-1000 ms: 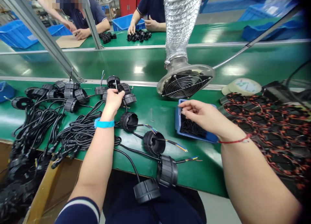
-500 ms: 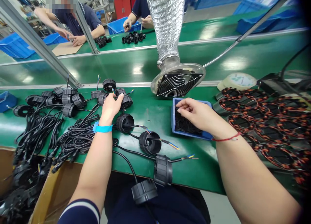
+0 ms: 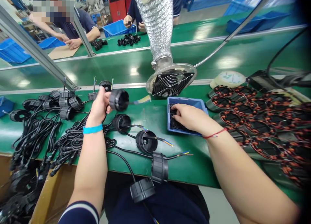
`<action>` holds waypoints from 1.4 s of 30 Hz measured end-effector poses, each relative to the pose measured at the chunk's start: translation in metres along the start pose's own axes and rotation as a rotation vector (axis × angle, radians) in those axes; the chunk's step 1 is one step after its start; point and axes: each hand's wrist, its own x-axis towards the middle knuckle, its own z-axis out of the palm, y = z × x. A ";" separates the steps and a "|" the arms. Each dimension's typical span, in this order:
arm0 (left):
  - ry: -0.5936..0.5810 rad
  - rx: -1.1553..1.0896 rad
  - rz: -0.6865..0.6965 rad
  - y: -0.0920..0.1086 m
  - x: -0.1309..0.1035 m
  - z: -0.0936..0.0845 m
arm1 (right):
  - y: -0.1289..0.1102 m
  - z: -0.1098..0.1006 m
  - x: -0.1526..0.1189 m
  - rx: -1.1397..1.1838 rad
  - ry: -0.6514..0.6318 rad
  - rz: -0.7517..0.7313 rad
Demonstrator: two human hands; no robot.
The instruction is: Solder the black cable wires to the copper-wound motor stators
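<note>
just rt of l grip [image 3: 99,104], held: blk cap [image 3: 118,100], wires [image 3: 143,100] pointing rt.

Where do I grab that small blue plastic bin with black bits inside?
Probably grip the bin by its left wall, coming from the left: that thin rim faces bare green tabletop, while the right hand reaches in across the near right corner.
</note>
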 end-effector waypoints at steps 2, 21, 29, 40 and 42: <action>-0.125 0.291 0.018 -0.003 -0.002 0.008 | -0.010 -0.001 -0.002 -0.067 0.043 0.020; -0.164 1.558 0.531 -0.003 -0.026 0.085 | -0.020 -0.002 0.000 -0.010 0.146 0.109; -0.144 1.709 0.657 -0.011 -0.030 0.092 | -0.015 -0.004 0.001 0.050 0.185 0.121; -0.028 1.500 0.388 -0.009 -0.015 0.067 | -0.011 -0.006 0.000 0.091 0.191 0.081; 0.013 1.517 0.439 -0.008 -0.014 0.070 | -0.011 -0.007 -0.001 0.099 0.192 0.094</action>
